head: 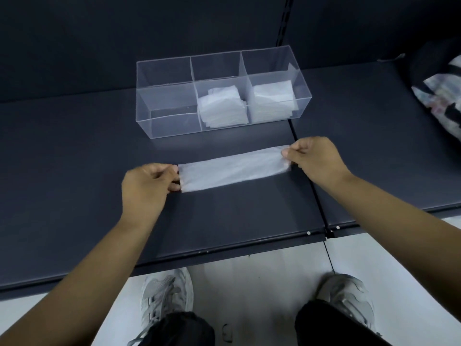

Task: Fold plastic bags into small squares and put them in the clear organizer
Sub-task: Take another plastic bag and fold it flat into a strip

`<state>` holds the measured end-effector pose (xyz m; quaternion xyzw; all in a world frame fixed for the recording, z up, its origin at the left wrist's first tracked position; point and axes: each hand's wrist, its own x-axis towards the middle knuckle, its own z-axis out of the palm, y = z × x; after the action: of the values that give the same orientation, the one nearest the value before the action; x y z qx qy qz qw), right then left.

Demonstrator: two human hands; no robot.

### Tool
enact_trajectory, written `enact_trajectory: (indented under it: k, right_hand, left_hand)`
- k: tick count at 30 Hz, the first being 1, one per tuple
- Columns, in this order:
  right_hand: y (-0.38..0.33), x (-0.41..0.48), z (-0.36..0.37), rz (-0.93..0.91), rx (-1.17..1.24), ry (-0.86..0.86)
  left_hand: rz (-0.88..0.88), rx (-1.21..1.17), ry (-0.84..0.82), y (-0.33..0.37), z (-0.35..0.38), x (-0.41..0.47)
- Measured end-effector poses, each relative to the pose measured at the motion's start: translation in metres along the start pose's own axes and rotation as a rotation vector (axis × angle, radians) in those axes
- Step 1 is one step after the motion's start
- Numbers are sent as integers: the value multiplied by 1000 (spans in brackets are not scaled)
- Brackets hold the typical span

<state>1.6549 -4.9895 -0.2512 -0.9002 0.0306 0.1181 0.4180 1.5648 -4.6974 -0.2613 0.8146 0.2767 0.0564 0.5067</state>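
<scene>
From the head view, both hands held the ends of one plastic bag (pixel 233 168), which was folded into a long, narrow strip. The left hand (pixel 147 186) pinched the strip's left end between curled fingers and thumb, with the fingertips at the very edge of the plastic. The right hand (pixel 314 158) pinched the right end in the same way, its knuckles raised and its thumb tucked against the strip's short edge. The strip ran between the two grips, stretched flat on the dark shelf (pixel 74 158). Its right end sat a little farther back than its left, so it lay at a slight slant. Its right end reached the seam where two shelf panels met.

Behind the strip and apart from it stood the clear organizer (pixel 169 126), a long box split into three compartments side by side. A stack of folded white bags (pixel 222 106) filled the middle compartment. A second stack (pixel 273 98) sat in the right compartment. The organizer lay closer to the strip's left half than to its right.

At the far right of the shelf rested a patterned cloth item (pixel 439 101), partly cut off by the frame. Below the shelf edge, two grey sneakers (pixel 167 293) stood on a pale floor (pixel 262 283).
</scene>
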Motion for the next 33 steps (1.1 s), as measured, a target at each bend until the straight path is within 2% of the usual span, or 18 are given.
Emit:
enact_trajectory:
  k: [2,3,5,6,8,9,12,14,15,16,17,18,19,20,22,25,30,33]
  right_hand:
    - [-2,3,0,-10,-55,8]
    - [-3,4,0,-12,-76,8]
    - [-5,5,1,-14,-112,15]
    - [-6,5,1,-15,-123,18]
    - [-8,3,1,-15,-137,22]
    - [-9,1,2,-13,-144,18]
    - [-16,-8,6,-43,-323,89]
    - [-22,-20,18,-272,-514,216]
    - [-26,-28,27,-430,-531,210]
    - [-28,-35,38,-571,-526,132]
    - [-30,-43,49,-660,-529,-17]
    - [-28,-48,59,-690,-555,-176]
    - [-23,-51,65,-682,-611,-294]
    - [-14,-49,66,-660,-684,-341]
    - [4,-40,54,-611,-828,-313]
    - [26,-24,21,-531,-897,-246]
    - [61,-7,-27,-320,-790,-126]
    - [65,7,-44,-249,-575,83]
  left_hand:
    - [315,230,150,4,2,-15]
    - [501,316,171,8,7,-25]
    - [766,429,18,12,24,-42]
    - [807,518,-116,13,33,-48]
    - [738,795,-342,12,46,-54]
    - [689,923,-393,9,50,-53]
    - [655,1083,-408,-6,54,-50]
    - [656,1098,-405,-8,55,-49]
    - [651,1096,-407,-8,55,-49]
    - [648,1088,-407,-9,56,-49]
    - [649,1078,-407,-9,56,-49]
    - [652,1065,-411,-9,56,-49]
    - [653,1054,-414,-9,56,-49]
    - [655,1053,-412,-9,56,-49]
    - [659,1078,-403,-9,55,-48]
    - [667,1055,-391,-8,55,-49]
    - [690,1023,-356,-8,55,-49]
    - [680,1035,-353,-8,55,-49]
